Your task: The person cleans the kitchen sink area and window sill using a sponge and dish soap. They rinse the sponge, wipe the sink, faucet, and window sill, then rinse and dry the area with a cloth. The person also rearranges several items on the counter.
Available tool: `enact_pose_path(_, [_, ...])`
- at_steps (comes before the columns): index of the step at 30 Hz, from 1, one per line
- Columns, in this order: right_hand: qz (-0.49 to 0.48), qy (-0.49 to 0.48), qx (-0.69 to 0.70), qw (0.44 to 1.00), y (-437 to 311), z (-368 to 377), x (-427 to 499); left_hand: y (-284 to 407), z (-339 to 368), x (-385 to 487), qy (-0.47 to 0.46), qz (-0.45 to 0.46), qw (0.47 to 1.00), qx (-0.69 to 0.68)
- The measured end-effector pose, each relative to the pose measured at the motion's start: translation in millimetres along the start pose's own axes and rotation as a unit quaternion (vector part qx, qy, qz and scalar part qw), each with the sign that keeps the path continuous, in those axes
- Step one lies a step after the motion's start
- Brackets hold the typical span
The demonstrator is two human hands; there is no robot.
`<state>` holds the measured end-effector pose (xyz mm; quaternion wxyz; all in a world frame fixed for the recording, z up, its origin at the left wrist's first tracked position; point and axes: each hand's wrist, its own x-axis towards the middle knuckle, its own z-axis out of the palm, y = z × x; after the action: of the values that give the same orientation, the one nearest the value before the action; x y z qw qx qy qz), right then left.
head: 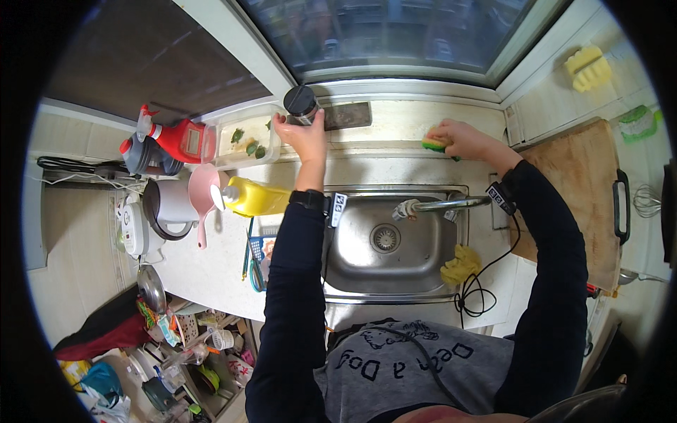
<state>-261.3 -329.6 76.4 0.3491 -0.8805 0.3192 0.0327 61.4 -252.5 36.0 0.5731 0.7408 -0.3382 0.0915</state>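
Observation:
My left hand (305, 136) grips a dark jar with a black lid (301, 101), held at the window ledge beside a clear plastic tub (243, 158). Small turtles (253, 148) sit in that tub. A dark rectangular block (349, 116) lies on the ledge (404, 119) just right of the jar. Further right, my right hand (460, 139) holds a yellow and green sponge (436, 141) against the ledge. Below both hands is the stainless steel sink (359, 254), with the faucet (449, 203) reaching over it from the right.
Left of the sink stand a yellow detergent bottle (259, 196), a pink ladle (203, 193), an electric kettle (172, 206) and a red spray bottle (182, 140). A yellow cloth (461, 265) lies on the sink's right rim. A wooden cutting board (571, 185) leans at the right.

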Motion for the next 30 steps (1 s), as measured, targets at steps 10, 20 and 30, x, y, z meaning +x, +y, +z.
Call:
enact_pose_path(10, [0.049,0.117,0.005,0.992,-18,-29,-41,-19,-12,21,-0.294,0.016,0.955,-0.022])
enact_pose_path(20, [0.056,0.143,0.052,0.987,-20,-40,-66,-12,-11,28,-0.413,0.089,0.903,0.078])
enact_pose_path(30, [0.079,0.316,0.19,0.926,-29,-28,-127,5,-14,17,-0.451,0.15,0.86,0.186])
